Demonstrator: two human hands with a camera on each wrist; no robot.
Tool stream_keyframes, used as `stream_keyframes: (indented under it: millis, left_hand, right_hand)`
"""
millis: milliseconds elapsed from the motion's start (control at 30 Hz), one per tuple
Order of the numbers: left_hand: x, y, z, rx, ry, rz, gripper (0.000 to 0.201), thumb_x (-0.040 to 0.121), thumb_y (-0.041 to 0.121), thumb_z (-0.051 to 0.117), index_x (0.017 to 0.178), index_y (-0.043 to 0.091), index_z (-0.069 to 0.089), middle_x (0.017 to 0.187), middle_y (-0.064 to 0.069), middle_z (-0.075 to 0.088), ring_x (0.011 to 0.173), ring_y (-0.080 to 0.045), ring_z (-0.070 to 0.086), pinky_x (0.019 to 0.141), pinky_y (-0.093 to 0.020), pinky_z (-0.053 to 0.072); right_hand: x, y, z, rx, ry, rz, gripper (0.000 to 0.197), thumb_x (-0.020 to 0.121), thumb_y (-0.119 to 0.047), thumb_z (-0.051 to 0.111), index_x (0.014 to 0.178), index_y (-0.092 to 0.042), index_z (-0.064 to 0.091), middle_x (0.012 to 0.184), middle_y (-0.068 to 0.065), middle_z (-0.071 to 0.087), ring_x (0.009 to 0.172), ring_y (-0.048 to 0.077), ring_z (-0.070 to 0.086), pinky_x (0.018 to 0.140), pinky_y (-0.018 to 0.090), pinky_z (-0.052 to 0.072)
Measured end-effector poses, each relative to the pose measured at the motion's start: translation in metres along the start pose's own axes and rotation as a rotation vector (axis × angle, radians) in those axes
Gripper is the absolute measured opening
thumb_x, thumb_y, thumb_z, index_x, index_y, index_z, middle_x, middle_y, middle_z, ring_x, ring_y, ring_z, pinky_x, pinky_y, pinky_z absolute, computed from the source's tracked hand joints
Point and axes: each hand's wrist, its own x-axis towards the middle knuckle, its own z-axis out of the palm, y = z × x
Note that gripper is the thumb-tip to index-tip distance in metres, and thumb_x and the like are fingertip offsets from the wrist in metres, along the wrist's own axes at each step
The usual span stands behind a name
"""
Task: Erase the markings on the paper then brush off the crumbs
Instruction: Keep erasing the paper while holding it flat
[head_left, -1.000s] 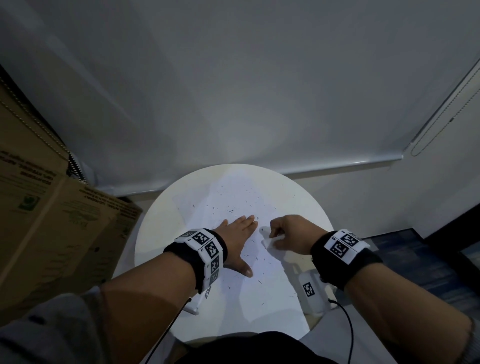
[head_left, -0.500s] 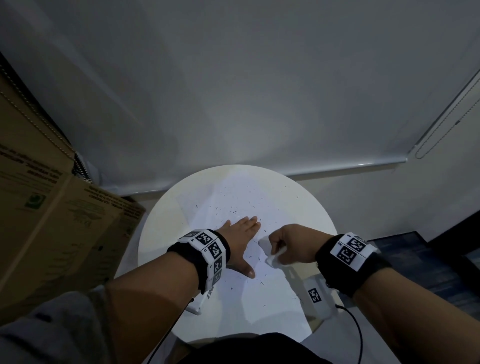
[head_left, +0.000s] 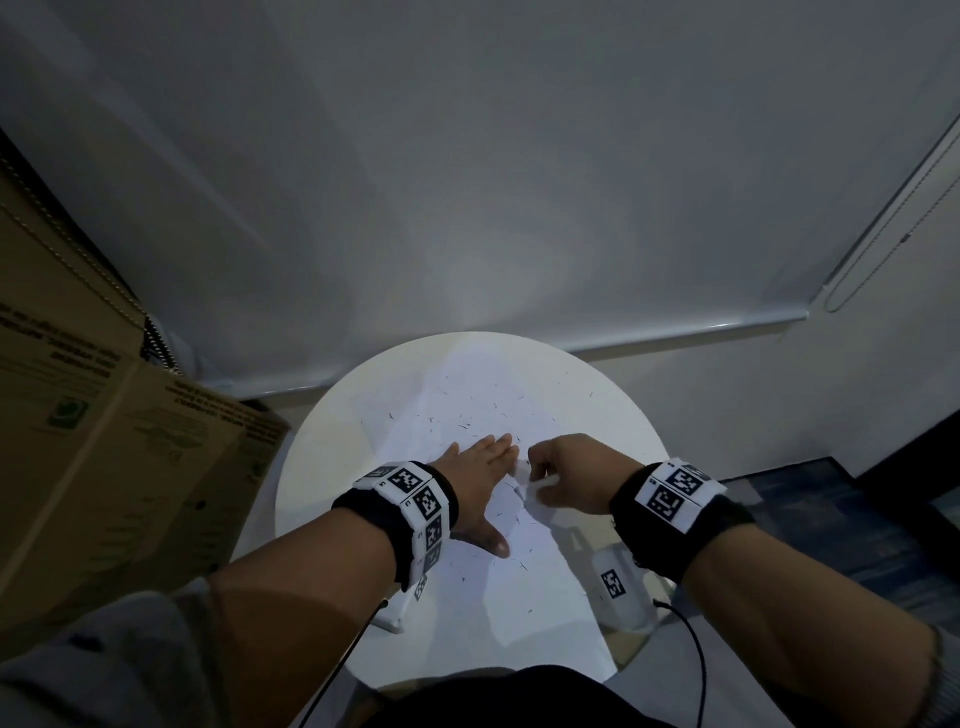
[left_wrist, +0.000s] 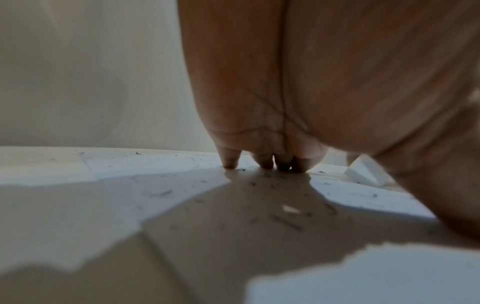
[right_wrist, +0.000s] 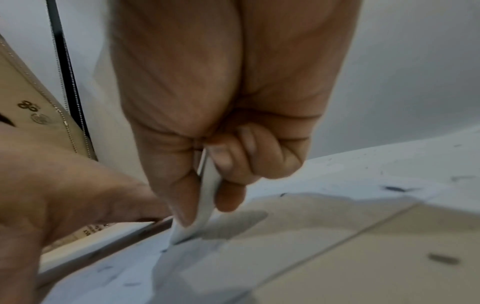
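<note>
Two hands | left hand (head_left: 480, 475) flat on paper (head_left: 519, 597) | right hand (head_left: 571, 475) pinching eraser (right_wrist: 205, 197) | cardboard box (head_left: 104, 467) beside table (head_left: 322, 467)

There is one round bench (head_left: 322, 467). One sheet of paper (head_left: 540, 623) lies on it. There is one white eraser (head_left: 524, 480). There are two hands, a left hand (head_left: 480, 486) and a right hand (head_left: 574, 475). Each arm has one band, so two bands. One big cardboard box (head_left: 104, 467) stands beside the bench. The dark crumbs (head_left: 462, 426) are too many to count.
</note>
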Motion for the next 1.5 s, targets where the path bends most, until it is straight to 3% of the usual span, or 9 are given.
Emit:
stream_keyframes:
  millis: [133, 300, 433, 667, 900, 1067, 1267, 1400, 1500]
  left_hand:
    - [0.000, -0.001, 0.000, 0.013, 0.000, 0.008, 0.118, 0.081, 0.059, 0.067, 0.153, 0.015, -0.016, 0.161, 0.000, -0.023, 0.149, -0.017, -0.015, 0.121, -0.045, 0.000]
    - [0.002, -0.001, 0.001, 0.005, 0.002, -0.001, 0.119, 0.080, 0.059, 0.069, 0.154, 0.016, -0.014, 0.161, 0.002, -0.022, 0.149, -0.016, -0.014, 0.121, -0.045, 0.000]
    - [0.003, -0.002, 0.002, 0.016, -0.002, 0.003, 0.119, 0.080, 0.060, 0.068, 0.154, 0.015, -0.015, 0.161, 0.001, -0.023, 0.149, -0.017, -0.015, 0.121, -0.045, -0.001]
    - [0.001, -0.001, 0.000, 0.009, 0.004, 0.002, 0.119, 0.081, 0.058, 0.068, 0.153, 0.016, -0.016, 0.161, 0.001, -0.022, 0.149, -0.017, -0.015, 0.121, -0.045, -0.001]
    - [0.001, -0.001, 0.001, 0.015, 0.000, 0.002, 0.119, 0.081, 0.060, 0.067, 0.153, 0.015, -0.016, 0.161, 0.001, -0.023, 0.149, -0.017, -0.016, 0.120, -0.045, -0.001]
    - [0.001, -0.001, 0.000, 0.000, -0.005, 0.001, 0.119, 0.081, 0.059, 0.068, 0.153, 0.017, -0.017, 0.161, 0.001, -0.021, 0.149, -0.016, -0.015, 0.121, -0.044, -0.002]
    - [0.001, -0.002, 0.000, 0.007, 0.014, 0.014, 0.119, 0.080, 0.060, 0.068, 0.154, 0.016, -0.014, 0.161, 0.001, -0.020, 0.149, -0.016, -0.013, 0.121, -0.044, 0.000]
    - [0.002, -0.003, 0.000, 0.013, 0.006, 0.002, 0.118, 0.079, 0.060, 0.068, 0.155, 0.018, -0.013, 0.161, 0.002, -0.021, 0.149, -0.015, -0.013, 0.121, -0.043, 0.000]
    - [0.001, -0.003, 0.001, 0.011, 0.015, 0.008, 0.118, 0.079, 0.060, 0.068, 0.155, 0.018, -0.012, 0.161, 0.002, -0.020, 0.149, -0.015, -0.013, 0.122, -0.043, 0.000]
  right_hand:
    - [-0.006, -0.007, 0.004, -0.010, -0.161, -0.076, 0.009, 0.080, -0.020, 0.069, 0.088, -0.018, 0.064, 0.081, -0.008, 0.057, 0.076, 0.010, 0.052, 0.067, 0.021, 0.039]
    - [0.003, -0.003, -0.001, -0.021, -0.013, -0.026, 0.011, 0.081, -0.018, 0.065, 0.093, -0.018, 0.065, 0.090, -0.002, 0.061, 0.082, 0.011, 0.051, 0.070, 0.021, 0.038]
    - [-0.004, -0.005, 0.004, 0.029, -0.207, -0.071, 0.012, 0.078, -0.018, 0.072, 0.089, -0.015, 0.067, 0.080, -0.006, 0.058, 0.074, 0.011, 0.052, 0.069, 0.022, 0.042]
    - [0.018, 0.013, -0.009, 0.007, 0.088, 0.064, 0.018, 0.084, -0.021, 0.065, 0.100, -0.014, 0.066, 0.104, 0.004, 0.064, 0.094, 0.018, 0.055, 0.075, 0.022, 0.036]
    - [0.001, 0.009, -0.006, 0.068, -0.224, -0.020, 0.012, 0.078, -0.014, 0.072, 0.089, -0.016, 0.067, 0.078, -0.005, 0.060, 0.071, 0.009, 0.053, 0.068, 0.021, 0.043]
    - [0.018, 0.003, -0.010, -0.050, 0.050, 0.012, 0.013, 0.083, -0.019, 0.063, 0.095, -0.014, 0.063, 0.095, 0.004, 0.063, 0.083, 0.015, 0.049, 0.070, 0.022, 0.036]
    - [0.001, -0.004, 0.000, 0.048, -0.186, -0.072, 0.012, 0.079, -0.019, 0.072, 0.080, -0.022, 0.061, 0.076, -0.008, 0.058, 0.073, 0.009, 0.052, 0.061, 0.017, 0.039]
    - [0.013, -0.009, -0.007, 0.002, -0.035, -0.039, 0.013, 0.082, -0.020, 0.067, 0.094, -0.016, 0.065, 0.084, -0.005, 0.062, 0.079, 0.010, 0.051, 0.062, 0.017, 0.035]
    - [0.008, -0.012, -0.003, 0.026, -0.093, -0.071, 0.008, 0.081, -0.021, 0.069, 0.083, -0.020, 0.061, 0.068, -0.013, 0.054, 0.071, 0.009, 0.051, 0.057, 0.012, 0.035]
